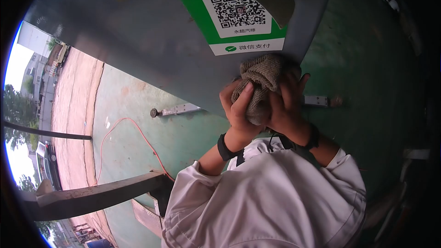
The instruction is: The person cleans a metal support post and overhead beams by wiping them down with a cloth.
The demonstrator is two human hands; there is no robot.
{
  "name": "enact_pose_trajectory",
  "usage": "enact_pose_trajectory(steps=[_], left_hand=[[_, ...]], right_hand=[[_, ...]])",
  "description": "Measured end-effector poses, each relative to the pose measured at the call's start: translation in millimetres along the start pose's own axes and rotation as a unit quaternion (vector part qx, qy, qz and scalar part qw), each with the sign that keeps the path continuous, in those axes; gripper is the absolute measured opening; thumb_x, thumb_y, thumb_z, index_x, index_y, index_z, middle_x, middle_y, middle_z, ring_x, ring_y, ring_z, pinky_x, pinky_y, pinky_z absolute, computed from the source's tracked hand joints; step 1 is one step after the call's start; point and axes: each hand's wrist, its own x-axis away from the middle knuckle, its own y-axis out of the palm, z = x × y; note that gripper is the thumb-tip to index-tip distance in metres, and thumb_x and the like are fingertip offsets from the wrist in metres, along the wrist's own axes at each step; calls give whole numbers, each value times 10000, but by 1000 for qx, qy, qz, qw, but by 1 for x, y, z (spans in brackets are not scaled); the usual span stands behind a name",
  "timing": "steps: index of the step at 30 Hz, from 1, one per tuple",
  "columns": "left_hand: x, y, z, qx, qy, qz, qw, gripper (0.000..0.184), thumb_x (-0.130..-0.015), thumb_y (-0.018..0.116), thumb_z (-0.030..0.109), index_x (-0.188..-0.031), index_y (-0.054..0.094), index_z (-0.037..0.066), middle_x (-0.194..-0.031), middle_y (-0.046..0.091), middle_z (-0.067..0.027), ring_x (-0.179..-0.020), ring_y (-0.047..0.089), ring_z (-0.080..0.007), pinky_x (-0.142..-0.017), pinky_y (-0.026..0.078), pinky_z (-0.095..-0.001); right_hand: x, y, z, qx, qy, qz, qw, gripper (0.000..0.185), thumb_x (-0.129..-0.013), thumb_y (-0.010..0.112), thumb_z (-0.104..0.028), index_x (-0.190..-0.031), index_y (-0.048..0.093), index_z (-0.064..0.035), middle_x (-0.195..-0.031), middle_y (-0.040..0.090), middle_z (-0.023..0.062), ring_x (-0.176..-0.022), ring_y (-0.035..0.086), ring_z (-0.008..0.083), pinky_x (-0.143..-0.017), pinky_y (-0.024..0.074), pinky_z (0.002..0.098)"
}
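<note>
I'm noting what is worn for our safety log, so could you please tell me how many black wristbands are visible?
2: one wristband at the wrist of the left hand, another wristband at the wrist of the right hand. Sleeves might hide more.

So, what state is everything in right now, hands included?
Cloth: bunched up, held between both hands.
Left hand: closed on the cloth.
Right hand: closed on the cloth's other side.
Green-and-white sticker: upper right corner curled over.
Red cord: lying in a loose arc on the floor.
</note>
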Motion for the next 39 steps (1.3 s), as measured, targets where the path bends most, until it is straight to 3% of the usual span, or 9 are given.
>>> enact_pose_trajectory(steps=[3,6,9,14,19,24,29,34,39], left_hand=[[33,14,-11,8,-20,-27,999,720,-647,727,17,-1305,438,53,-1203,484,-225,-1064,500,-378,-929,419,-462],[68,14,-10,-14,-86,-80,993,713,-643,728,13,-1296,445,58,-1172,498,-226,-1059,504,-383,-916,429,-465],[102,13,-17,-46,-158,-58,985,687,-641,771,23,-1267,492,71,-1173,520,-229,-1007,549,-399,-858,481,-453],[109,9,-10,-71,-217,-24,973,630,-663,692,-45,-1250,480,35,-1162,530,-220,-1045,530,-390,-906,452,-438],[88,22,9,-99,-206,20,973,620,-668,672,-42,-1253,474,9,-1155,542,-214,-1049,522,-366,-923,431,-416],[34,33,28,-88,-110,25,990,652,-646,696,-5,-1257,470,19,-1148,549,-223,-1039,528,-377,-907,440,-442],[46,36,15,-87,-72,9,994,697,-616,725,21,-1264,468,36,-1143,554,-224,-1020,537,-378,-872,458,-457],[93,15,-18,-66,-109,-53,990,726,-598,774,2,-1259,476,54,-1125,547,-226,-978,558,-393,-810,492,-449],[123,-28,-50,-70,-205,-78,973,640,-644,734,-34,-1225,482,54,-1106,539,-208,-946,573,-396,-773,506,-424]], right_hand=[[22,3,16,-13,10,-45,999,583,-645,744,-282,-1150,571,-47,-1316,441,158,-1270,388,402,-983,213,748],[65,25,30,-73,-25,-75,994,591,-653,746,-246,-1175,565,-36,-1312,453,132,-1272,394,363,-1009,278,660],[80,34,23,-87,-32,-133,987,589,-694,736,-232,-1220,557,-35,-1345,450,106,-1288,398,305,-1035,309,564],[76,34,14,-128,-32,-164,978,605,-753,708,-250,-1291,520,-47,-1421,409,95,-1330,377,252,-1060,280,534],[54,10,21,-135,-50,-170,975,549,-812,639,-229,-1313,502,-50,-1443,391,100,-1351,364,239,-1051,268,540],[19,-26,33,-207,-43,-84,974,562,-720,681,-139,-1253,543,-25,-1363,457,125,-1282,424,312,-995,336,562],[22,-27,35,-203,-27,-92,974,516,-700,688,-81,-1195,568,5,-1330,466,125,-1260,436,310,-1029,365,505],[58,13,15,-164,5,-137,977,557,-663,721,-63,-1192,566,16,-1317,449,113,-1271,420,292,-1079,358,455],[72,62,-24,-134,18,-192,972,634,-663,733,-77,-1249,521,42,-1345,421,124,-1318,367,277,-1115,326,440]])
